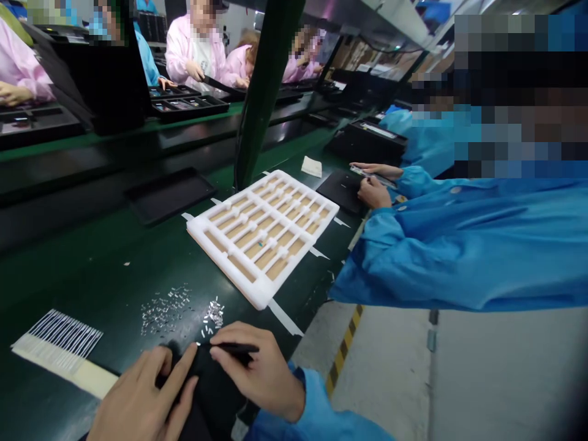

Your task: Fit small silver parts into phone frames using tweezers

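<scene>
My right hand point(260, 367) pinches a slim black pen-like tool point(241, 348), probably tweezers, its tip pointing left. Close to that tip is a tiny silvery piece point(198, 344), at the index fingertip of my left hand point(147, 392). The left fingers are bent around a black item point(209, 392) whose shape is mostly hidden; its index finger is stretched along it. Just beyond my hands lie a heap of small shiny metal pieces point(214, 313) and a looser scatter of small bits point(165, 309). A cream strip with rows of thin white lines point(64, 334) lies left of my left hand.
A white slotted tray point(261, 294) is on the green bench point(151, 263), with tape strips around it. Behind it lies a flat black tray point(168, 196). A co-worker in a blue sleeve point(436, 245) handles something at right. A green post point(269, 79) rises beyond the white tray.
</scene>
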`<state>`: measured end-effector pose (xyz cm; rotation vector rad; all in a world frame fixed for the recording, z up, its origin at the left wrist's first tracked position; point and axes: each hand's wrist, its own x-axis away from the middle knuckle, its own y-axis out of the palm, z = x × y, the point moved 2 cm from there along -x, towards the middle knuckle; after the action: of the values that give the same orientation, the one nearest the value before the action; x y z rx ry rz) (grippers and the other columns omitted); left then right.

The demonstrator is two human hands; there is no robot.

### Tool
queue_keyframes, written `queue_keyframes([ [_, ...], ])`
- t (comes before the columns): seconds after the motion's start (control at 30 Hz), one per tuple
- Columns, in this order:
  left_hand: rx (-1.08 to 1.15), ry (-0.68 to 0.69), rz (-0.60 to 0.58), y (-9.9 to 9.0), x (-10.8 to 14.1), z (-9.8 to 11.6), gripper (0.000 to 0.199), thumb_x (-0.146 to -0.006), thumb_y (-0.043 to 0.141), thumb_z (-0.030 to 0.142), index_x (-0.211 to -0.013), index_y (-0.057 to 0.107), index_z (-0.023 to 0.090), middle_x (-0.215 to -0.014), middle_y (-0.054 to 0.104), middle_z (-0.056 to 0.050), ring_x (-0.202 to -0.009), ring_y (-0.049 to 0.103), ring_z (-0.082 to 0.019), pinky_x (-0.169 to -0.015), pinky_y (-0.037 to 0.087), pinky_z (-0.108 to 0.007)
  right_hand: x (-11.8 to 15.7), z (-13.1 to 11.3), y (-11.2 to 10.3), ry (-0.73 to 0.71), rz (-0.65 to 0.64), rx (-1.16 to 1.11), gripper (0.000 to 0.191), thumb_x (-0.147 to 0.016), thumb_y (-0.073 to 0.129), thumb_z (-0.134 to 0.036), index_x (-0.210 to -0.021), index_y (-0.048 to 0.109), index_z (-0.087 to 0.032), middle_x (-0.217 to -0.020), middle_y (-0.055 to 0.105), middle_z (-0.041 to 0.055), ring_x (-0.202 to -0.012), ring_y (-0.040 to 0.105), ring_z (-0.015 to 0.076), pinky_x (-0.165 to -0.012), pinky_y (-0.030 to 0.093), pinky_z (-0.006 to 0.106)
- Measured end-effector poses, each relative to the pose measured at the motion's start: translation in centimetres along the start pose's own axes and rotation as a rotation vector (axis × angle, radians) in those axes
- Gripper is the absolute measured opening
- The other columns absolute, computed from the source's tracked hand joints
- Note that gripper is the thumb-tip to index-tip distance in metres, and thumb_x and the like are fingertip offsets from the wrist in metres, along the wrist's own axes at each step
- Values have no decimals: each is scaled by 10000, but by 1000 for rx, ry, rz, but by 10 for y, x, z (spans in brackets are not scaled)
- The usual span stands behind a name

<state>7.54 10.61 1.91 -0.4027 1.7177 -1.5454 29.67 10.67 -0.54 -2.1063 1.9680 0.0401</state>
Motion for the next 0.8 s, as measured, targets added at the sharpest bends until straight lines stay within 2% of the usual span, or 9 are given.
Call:
queue_keyframes([
  [0.17,-24,43,8,0,-4,0,408,-1124,393,336,-1355,688,174,-831,534,-4,-595,638,-114,-528,496,-231,-10,8,4,368,-29,-197,206,-917,806,-349,-957,826,-148,-768,795,72,-681,802,223,-659,658,295],
  [0.23,-22,51,9,-1,-7,1,397,-1120,390,314,-1319,699,165,-834,532,-4,-599,633,-111,-539,493,-231,-13,10,5,448,-38,-263,280,-880,847,-415,-940,807,-145,-716,781,54,-666,800,220,-667,668,296],
  [0.3,-27,49,15,-2,-9,2,390,-1116,388,307,-1302,703,172,-831,535,-1,-599,624,-113,-550,487,-234,-15,11,6,466,-29,-301,337,-862,866,-468,-928,794,-145,-699,774,43,-649,794,212,-667,674,294],
  [0.43,-45,43,24,-3,-13,3,376,-1104,398,302,-1306,696,192,-820,546,5,-603,614,-117,-546,464,-233,-12,8,6,370,65,-260,352,-896,843,-487,-953,804,-142,-738,790,58,-660,800,214,-661,687,294],
  [0.53,-56,59,34,-3,-13,3,375,-1096,403,279,-1321,683,174,-819,544,5,-617,625,-126,-564,481,-247,-6,3,3,221,143,-142,233,-932,799,-368,-981,828,-143,-880,815,101,-702,802,209,-660,688,281],
  [0.67,-93,54,30,-2,-10,3,387,-1089,398,265,-1351,659,152,-834,560,-4,-642,641,-141,-593,507,-269,-4,-7,0,45,145,9,121,-941,732,-210,-972,838,-162,-908,813,93,-757,795,194,-702,679,250],
  [0.8,-140,17,1,-1,-8,4,403,-1072,427,282,-1392,632,149,-849,563,-11,-633,640,-160,-576,510,-291,-5,-10,-2,0,133,58,120,-939,727,-176,-984,839,-176,-917,818,85,-803,799,198,-746,662,251],
])
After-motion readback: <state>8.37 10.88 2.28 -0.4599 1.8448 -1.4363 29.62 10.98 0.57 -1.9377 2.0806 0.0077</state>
